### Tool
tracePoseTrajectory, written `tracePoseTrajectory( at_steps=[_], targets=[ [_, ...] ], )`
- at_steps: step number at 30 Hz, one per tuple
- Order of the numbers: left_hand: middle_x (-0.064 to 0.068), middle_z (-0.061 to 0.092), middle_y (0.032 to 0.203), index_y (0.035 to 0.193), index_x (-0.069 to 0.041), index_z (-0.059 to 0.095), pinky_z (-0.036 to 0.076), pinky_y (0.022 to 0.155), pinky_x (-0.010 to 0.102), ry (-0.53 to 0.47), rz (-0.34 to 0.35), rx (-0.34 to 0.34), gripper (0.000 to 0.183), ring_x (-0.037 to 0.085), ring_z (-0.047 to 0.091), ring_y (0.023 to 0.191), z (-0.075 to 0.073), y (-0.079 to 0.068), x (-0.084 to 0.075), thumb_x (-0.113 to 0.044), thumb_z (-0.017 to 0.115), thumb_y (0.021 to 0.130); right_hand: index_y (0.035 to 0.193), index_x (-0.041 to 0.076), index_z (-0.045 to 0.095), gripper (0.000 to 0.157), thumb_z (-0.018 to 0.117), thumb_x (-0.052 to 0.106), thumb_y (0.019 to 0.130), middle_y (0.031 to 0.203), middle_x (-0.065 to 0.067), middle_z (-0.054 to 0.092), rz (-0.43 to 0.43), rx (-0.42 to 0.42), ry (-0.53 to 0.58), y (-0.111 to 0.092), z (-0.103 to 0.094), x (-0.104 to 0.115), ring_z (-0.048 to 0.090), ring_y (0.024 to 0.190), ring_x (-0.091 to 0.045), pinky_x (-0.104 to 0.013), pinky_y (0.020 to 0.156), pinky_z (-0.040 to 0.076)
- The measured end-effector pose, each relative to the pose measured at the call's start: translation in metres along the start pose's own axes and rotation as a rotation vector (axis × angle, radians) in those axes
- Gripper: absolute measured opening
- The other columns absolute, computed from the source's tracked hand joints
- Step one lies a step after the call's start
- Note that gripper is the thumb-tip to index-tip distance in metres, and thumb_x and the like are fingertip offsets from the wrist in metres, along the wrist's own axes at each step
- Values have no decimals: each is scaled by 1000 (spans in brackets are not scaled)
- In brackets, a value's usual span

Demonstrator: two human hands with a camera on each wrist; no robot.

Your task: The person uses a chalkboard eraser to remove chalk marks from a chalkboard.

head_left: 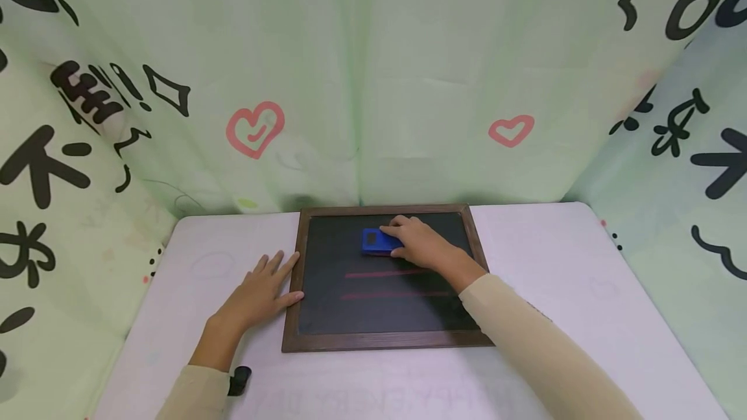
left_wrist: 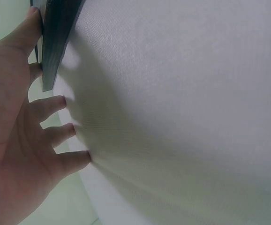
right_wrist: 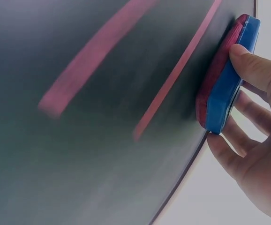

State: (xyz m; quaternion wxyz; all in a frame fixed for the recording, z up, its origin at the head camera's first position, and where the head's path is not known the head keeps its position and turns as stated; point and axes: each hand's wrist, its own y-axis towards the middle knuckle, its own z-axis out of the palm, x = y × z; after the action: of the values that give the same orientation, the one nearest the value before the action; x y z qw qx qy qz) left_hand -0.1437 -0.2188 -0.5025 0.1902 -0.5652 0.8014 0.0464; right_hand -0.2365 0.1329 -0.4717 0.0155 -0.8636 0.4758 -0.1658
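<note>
A wood-framed blackboard lies on the white table, with two red chalk lines drawn across it. My right hand grips a blue board eraser near the upper middle of the board. In the right wrist view the eraser has its red felt side towards the black surface, and the thumb lies along one edge with fingers on the other. My left hand is spread at the board's left edge. The left wrist view shows its thumb and index finger touching the frame, other fingertips on the table.
The white table extends on both sides of the board. Behind and beside it hang pale green curtains with black characters and pink hearts. A black band shows at the left wrist.
</note>
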Motion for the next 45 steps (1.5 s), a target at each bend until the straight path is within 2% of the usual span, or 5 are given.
tracePoseTrajectory(
  at_steps=[13, 24, 29, 34, 45],
  targets=[
    [29, 29, 165, 165, -14, 28, 32, 109, 78, 1, 3, 8, 81, 59, 26, 149, 4, 3, 1, -50, 63, 101, 152, 6, 51, 62, 75, 21, 96, 144, -22, 55, 70, -106, 17, -49, -4, -60, 54, 130, -45, -57, 108, 47],
    [28, 29, 165, 165, -15, 28, 32, 109, 78, 5, 6, 8, 81, 59, 26, 149, 7, 5, 2, -50, 63, 101, 151, 3, 52, 61, 75, 16, 96, 144, -25, 54, 111, -135, 50, -74, -4, -85, 52, 132, -48, -61, 109, 46],
    [29, 30, 165, 165, -15, 28, 33, 108, 79, 5, 10, 10, 81, 59, 27, 149, 6, 4, 1, -50, 63, 101, 151, 3, 52, 60, 75, 15, 96, 144, -25, 54, 107, -143, 57, -75, -2, -86, 52, 132, -48, -62, 109, 45],
    [28, 28, 166, 165, -16, 26, 32, 108, 79, 3, 1, 15, 82, 59, 25, 150, 6, 4, 4, -52, 62, 101, 148, 1, 54, 59, 76, 15, 95, 142, -25, 56, 65, -165, 40, -70, -3, -84, 54, 130, -47, -60, 108, 47],
    [29, 30, 165, 165, -14, 29, 32, 108, 79, 4, -1, 7, 80, 60, 26, 149, 2, 3, 3, -48, 63, 101, 150, 2, 52, 61, 75, 17, 96, 145, -23, 54, 24, -117, 8, -43, -5, -61, 52, 133, -46, -59, 109, 45]
  ],
)
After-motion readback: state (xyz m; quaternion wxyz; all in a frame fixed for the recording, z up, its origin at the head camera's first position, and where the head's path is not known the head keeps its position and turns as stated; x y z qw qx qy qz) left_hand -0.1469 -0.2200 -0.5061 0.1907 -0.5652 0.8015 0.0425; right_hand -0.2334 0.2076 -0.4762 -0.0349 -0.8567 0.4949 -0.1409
